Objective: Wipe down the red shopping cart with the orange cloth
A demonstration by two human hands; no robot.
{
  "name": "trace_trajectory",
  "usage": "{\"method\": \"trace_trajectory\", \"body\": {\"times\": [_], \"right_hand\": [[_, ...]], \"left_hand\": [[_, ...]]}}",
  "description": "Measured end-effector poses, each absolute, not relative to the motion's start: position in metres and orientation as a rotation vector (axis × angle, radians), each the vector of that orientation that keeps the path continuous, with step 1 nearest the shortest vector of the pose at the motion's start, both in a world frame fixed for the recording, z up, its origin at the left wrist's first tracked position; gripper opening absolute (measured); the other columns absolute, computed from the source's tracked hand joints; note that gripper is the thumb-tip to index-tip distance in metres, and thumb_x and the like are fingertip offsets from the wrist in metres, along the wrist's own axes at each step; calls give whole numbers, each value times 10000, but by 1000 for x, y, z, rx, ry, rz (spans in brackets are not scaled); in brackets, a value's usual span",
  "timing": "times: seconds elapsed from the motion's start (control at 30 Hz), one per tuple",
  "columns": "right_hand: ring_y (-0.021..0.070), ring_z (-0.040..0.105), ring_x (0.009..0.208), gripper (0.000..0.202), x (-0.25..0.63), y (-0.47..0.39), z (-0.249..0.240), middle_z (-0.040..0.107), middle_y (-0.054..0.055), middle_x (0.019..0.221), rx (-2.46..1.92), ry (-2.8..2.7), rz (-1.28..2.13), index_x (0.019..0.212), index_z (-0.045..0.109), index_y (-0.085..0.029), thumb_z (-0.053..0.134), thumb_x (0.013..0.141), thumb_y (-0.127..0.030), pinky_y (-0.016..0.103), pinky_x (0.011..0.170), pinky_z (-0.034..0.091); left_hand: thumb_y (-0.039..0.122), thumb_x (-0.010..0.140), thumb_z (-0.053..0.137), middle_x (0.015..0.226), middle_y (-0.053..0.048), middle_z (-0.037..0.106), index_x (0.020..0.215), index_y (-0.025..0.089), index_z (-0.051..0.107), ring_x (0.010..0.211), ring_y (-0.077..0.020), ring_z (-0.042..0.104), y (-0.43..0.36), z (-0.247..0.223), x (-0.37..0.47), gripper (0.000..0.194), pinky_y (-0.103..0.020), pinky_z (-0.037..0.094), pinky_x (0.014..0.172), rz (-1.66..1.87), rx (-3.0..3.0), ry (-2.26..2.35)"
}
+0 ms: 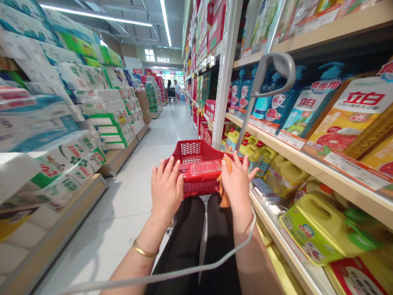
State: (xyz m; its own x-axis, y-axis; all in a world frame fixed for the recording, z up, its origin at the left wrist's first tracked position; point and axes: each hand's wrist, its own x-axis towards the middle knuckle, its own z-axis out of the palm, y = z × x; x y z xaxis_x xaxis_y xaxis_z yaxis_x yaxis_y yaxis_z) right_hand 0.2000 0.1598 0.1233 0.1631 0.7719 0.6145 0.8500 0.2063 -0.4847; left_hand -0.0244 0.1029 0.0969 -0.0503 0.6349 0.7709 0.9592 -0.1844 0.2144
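Observation:
A red plastic basket (192, 149) with mesh walls stands in front of my knees. At its near side is a red block with a recessed rectangular top (204, 167); I cannot tell whether it belongs to the basket. My left hand (167, 186) lies at the left of this block, palm down with its fingers stretched out. On the other side, my right hand (238, 180) has an orange cloth (225, 198) pinched near the thumb, against the block's right end, its other fingers spread. The cloth hangs below the hand.
Close on the right, a shelf (337, 164) holds blue pump bottles (273, 106) and yellow jugs (319, 225). A grey handle (278, 73) on a metal rod rises before it. Tissue packs (70, 164) are stacked left. A white cable (184, 270) crosses my lap. Two people stand far off.

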Motion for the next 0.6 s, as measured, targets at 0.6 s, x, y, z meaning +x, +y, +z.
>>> {"method": "trace_trajectory", "body": {"times": [0.6], "right_hand": [[368,240,1644,397,166,139,133,482,17,1680,-1376,-1868,-133,1416,703,-331,489,1098,-436,777,1283,-45]], "left_hand": [[358,1093,409,1657,-102,505,1588,258,531,1604,-335,357,105,96,-24,520,-613,230,1315,-1149,-1830,-1687]]}}
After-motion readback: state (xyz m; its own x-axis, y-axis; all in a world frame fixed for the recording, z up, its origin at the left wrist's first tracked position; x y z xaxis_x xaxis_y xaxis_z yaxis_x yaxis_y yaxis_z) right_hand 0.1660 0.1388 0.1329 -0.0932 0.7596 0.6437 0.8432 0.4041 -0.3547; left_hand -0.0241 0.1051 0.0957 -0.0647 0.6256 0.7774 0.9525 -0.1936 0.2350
